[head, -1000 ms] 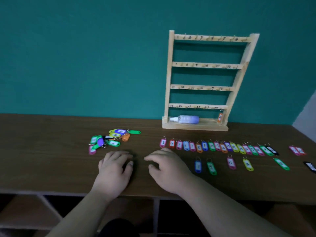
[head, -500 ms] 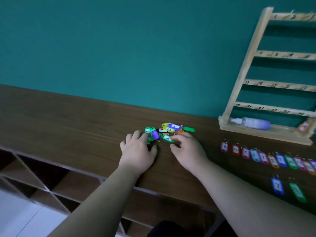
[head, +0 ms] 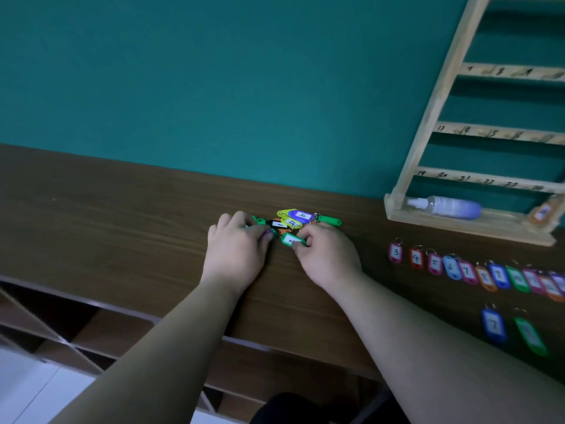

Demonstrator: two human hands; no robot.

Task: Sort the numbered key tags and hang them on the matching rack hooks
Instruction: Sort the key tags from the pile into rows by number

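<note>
Looking down at the long brown wooden table [head: 107,209], both hands were at the small heap of mixed-colour plastic key tags [head: 295,220]. It sat toward the back of the table, near the teal wall [head: 214,71] but not touching it.

The right hand [head: 328,260] pinched a green plastic key tag with a white label [head: 292,239] between thumb and forefinger at the heap's near edge. The left hand [head: 235,249] had its fingers bent over the heap's left side, covering a purple tag and a green one. Honestly couldn't tell if it gripped anything or just rested there.

A wide stretch of table ran off to the left of the hands. Both forearms crossed the table's front edge, with open wooden shelf compartments [head: 101,328] underneath.

Off to the right, well apart from the heap, a row of numbered key tags [head: 466,272] lay side by side. 3 through 7 were readable, the rest blurry, and the row ran out of frame. Nearer the front edge sat a blue tag marked 7 [head: 492,324] and a long green tag [head: 530,335].

The pale wooden hook rack [head: 435,102] stood against the wall behind the row. A clear spray bottle [head: 446,206] lay on its base ledge, with an orange tag [head: 543,212] at the ledge's right end. A strip of table separated the heap from the rack.
</note>
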